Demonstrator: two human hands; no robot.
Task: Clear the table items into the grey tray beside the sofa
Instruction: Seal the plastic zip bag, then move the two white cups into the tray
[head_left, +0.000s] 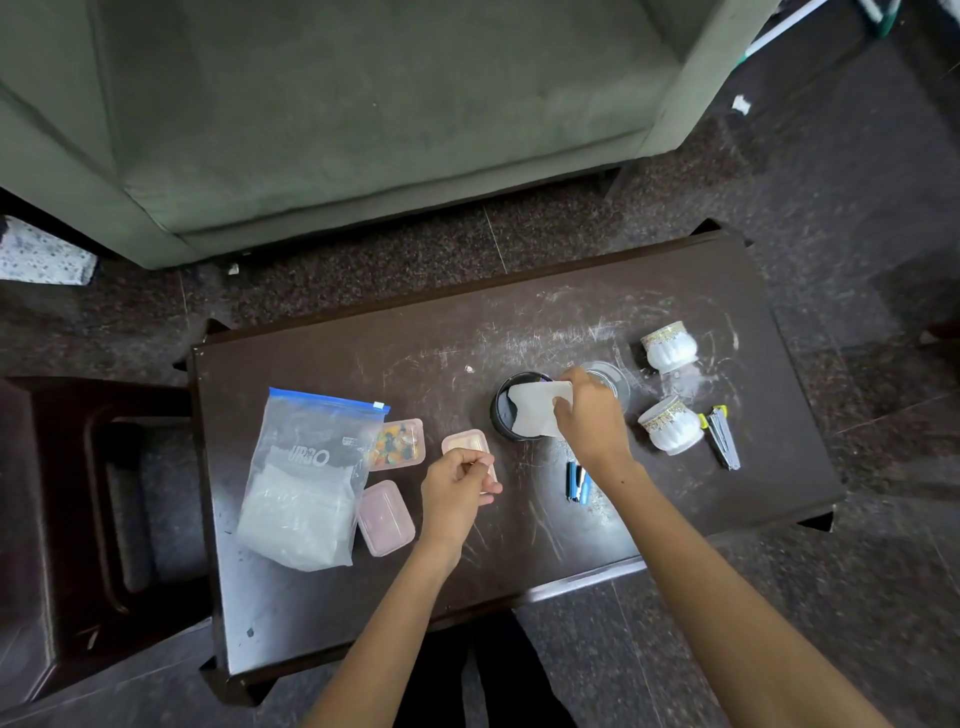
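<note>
1. A dark, scratched table (519, 332) stands in front of a green sofa (363, 114), with both of the person's bare arms reaching over it from the near edge.
2. The right hand (589, 415) pinches a white sheet (535, 410) between thumb and fingers, holding it over a black bowl (503, 410) near the middle of the table.
3. Just behind that hand sits a clear round dish (610, 379), partly hidden by the fingers.
4. The left hand (457, 486) is curled narrow over a small pink box (465, 447), its fingertips touching the box's near edge; whether it truly grips the box I cannot tell.
5. To the left lie two more pink boxes: one open box (400, 444) with colourful bits inside, and one closed box (385, 518) nearer the person.
6. A zip bag (306, 483) of white powder lies beside them at the table's left end.
7. Two white ribbed cups (670, 347) stand at the right end, with a dark folded packet (723, 439) just beside the nearer one.
8. Blue pens (577, 483) lie under the right wrist.
9. No grey tray is in sight.
</note>
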